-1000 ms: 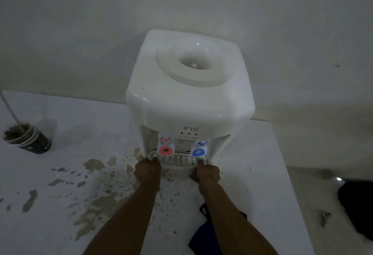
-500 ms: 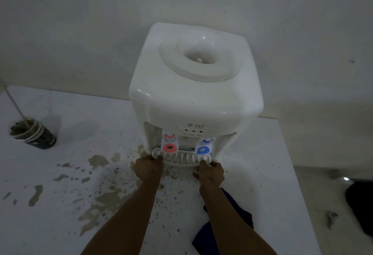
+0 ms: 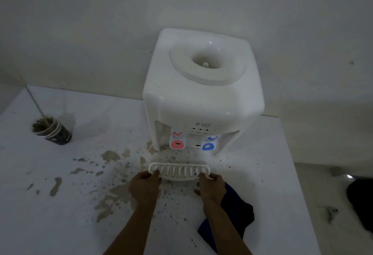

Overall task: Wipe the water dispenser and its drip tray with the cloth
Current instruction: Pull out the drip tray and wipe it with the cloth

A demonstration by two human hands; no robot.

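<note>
Drip tray (image 3: pixel 179 171) now pulled out, apart from water dispenser (image 3: pixel 201 97)

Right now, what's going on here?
A person grips the white drip tray with both hands, the left hand at its left end and the right hand at its right end. The tray is out of the water dispenser, just in front of it, over the stained counter. The dark blue cloth lies on the counter under the right forearm, in neither hand.
</note>
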